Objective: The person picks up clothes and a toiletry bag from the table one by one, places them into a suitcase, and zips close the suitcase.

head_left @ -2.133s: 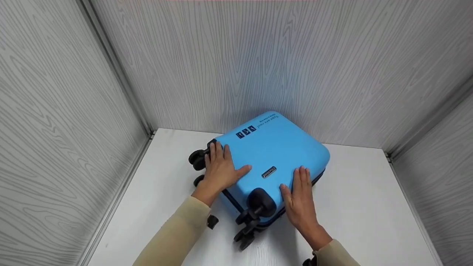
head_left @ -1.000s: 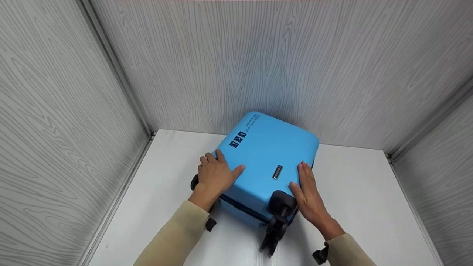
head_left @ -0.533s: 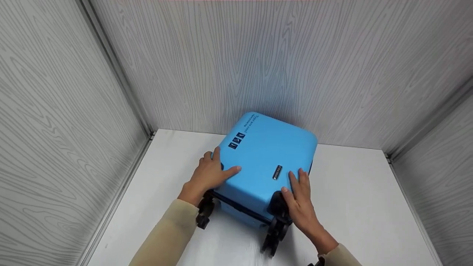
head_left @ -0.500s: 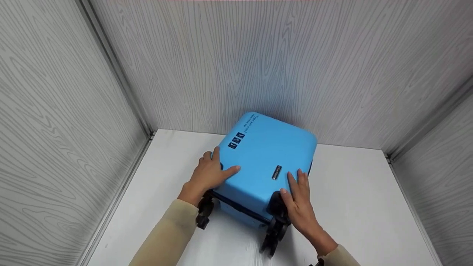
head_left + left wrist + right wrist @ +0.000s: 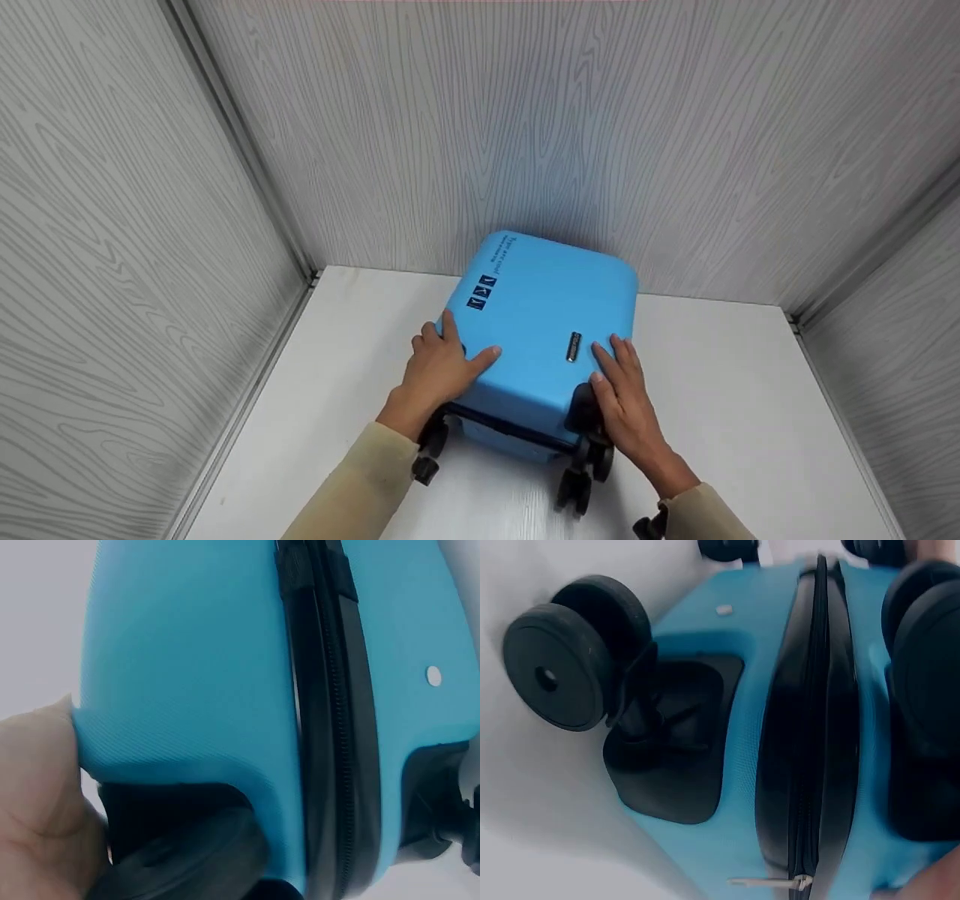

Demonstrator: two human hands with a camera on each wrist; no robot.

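Note:
A light blue hard-shell suitcase (image 5: 555, 292) lies flat on the white surface, its black wheels (image 5: 574, 489) toward me. My left hand (image 5: 439, 367) rests on its near left corner, thumb on the top face and fingers along the side edge. On the near right corner lies my right hand (image 5: 630, 401), its fingers fairly straight beside the small metal nameplate (image 5: 574, 346). A black zipper (image 5: 337, 705) runs round the side in the left wrist view. In the right wrist view a zipper pull (image 5: 772, 882) hangs near a twin wheel (image 5: 555, 667).
A grey wood-grain wall (image 5: 540, 112) stands close behind the suitcase. More panels rise on the left (image 5: 105, 247) and right (image 5: 900, 300). White surface (image 5: 750, 420) shows to either side of the case.
The suitcase has turned counterclockwise: its far end swung left and its near right wheels moved right. Both hands stayed on it, and the right hand shifted slightly along the corner.

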